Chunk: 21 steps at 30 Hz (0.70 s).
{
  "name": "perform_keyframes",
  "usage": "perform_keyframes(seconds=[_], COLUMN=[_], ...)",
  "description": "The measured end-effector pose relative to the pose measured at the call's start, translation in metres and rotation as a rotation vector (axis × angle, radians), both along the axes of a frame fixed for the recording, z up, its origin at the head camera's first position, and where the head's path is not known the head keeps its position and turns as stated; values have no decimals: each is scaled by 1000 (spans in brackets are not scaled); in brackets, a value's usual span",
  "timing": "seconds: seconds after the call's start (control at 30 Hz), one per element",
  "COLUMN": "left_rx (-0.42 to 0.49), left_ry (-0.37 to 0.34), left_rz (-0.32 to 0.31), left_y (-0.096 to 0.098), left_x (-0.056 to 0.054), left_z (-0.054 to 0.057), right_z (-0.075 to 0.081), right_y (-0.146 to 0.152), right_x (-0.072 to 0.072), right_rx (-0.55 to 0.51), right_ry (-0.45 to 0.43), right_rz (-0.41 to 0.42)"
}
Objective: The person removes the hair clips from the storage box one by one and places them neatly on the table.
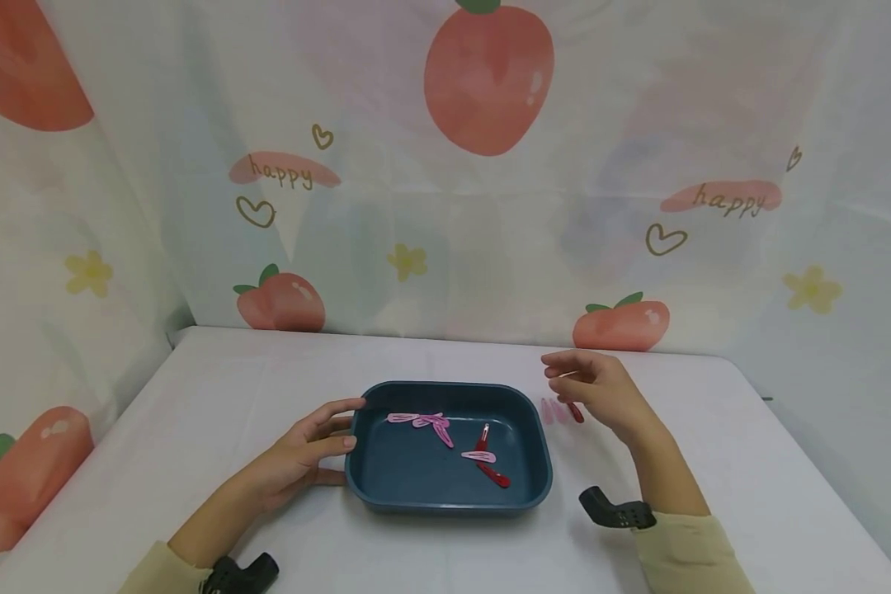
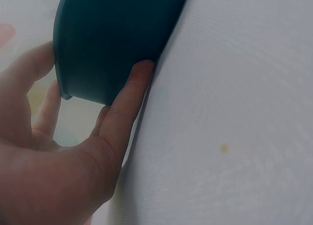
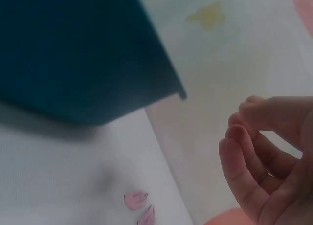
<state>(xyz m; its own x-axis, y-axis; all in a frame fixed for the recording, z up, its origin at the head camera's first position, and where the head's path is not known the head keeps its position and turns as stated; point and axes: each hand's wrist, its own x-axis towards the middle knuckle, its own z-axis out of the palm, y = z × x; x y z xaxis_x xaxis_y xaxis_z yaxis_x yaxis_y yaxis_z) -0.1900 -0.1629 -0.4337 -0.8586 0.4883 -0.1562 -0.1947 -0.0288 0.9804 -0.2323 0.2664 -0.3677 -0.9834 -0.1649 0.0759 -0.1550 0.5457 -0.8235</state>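
A dark blue rectangular tray [image 1: 445, 498] holds several pink hair clips [image 1: 440, 433] and two red hair clips [image 1: 494, 475]. My left hand [image 1: 300, 452] rests against the tray's left end, fingers spread and fairly straight. In the left wrist view, its fingers [image 2: 128, 100] touch the outer wall between rim and base. Beyond the tray's right end, my right hand [image 1: 597, 388] is raised over the table with loosely bent fingers and nothing visible between them. Below it lie two pink hair clips [image 3: 135, 199] and a red hair clip [image 1: 576, 413], partly hidden by the hand.
A white cloth covers the table [image 1: 267, 371]. Behind and to the left hangs a printed curtain [image 1: 490, 239] with peaches, flowers and hearts. Black wrist devices [image 1: 616, 510] sit at both sleeve cuffs.
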Motion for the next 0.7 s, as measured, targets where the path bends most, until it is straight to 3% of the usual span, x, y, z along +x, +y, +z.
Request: perform_keyframes(seconds=[0.37,0.7], left_rx=[1,8], left_ry=[-9,-12], left_rz=[0,1], left_y=[-1,1], left_x=[0,-1], left_z=[0,0], right_z=[12,11], right_y=[-25,-51], right_x=[10,18], right_rx=[-90,-25], right_ry=[19,26], right_rz=[117,192])
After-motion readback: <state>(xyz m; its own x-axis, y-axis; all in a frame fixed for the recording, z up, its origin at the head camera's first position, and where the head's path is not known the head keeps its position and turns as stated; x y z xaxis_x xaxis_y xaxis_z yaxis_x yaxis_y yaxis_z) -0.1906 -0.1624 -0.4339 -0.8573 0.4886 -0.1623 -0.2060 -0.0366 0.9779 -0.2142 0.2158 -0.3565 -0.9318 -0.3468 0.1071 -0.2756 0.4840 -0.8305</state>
